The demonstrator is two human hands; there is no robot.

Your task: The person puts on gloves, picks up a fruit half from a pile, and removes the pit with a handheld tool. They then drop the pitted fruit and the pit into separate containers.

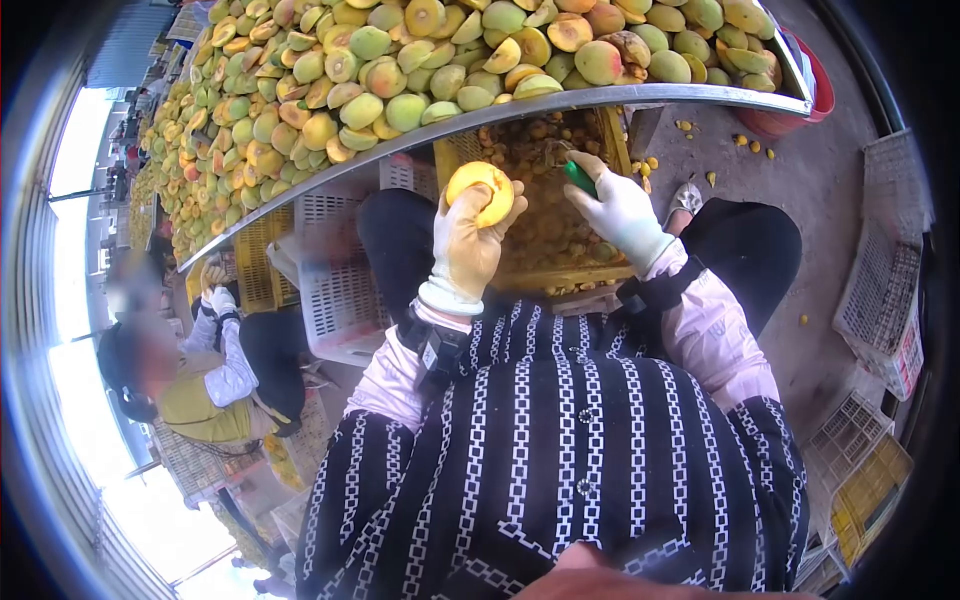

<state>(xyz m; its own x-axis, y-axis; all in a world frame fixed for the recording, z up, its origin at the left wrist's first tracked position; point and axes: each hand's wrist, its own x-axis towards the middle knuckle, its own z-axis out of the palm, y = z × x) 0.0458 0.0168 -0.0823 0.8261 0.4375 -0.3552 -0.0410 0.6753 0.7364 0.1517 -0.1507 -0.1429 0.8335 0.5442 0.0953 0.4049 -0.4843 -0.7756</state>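
My gloved left hand (468, 245) is closed around a cut yellow peach (478, 188), its orange flesh facing up with a reddish mark in the middle. To the right, my gloved right hand (628, 218) grips a green-handled tool (579, 177). A thin metal end seems to extend from the handle toward the left, but its shape is hard to make out. The two hands are apart, and the tool does not touch the peach. Below both hands stands a yellow crate (565, 279) holding many brown pits and scraps.
A metal-edged table (480, 112) heaped with halved peaches (400, 70) spans the front. White crates (340, 290) stand left of my legs, more crates (880, 290) at right. A red tub (805, 105) is at upper right. A co-worker (215, 370) sits on the left.
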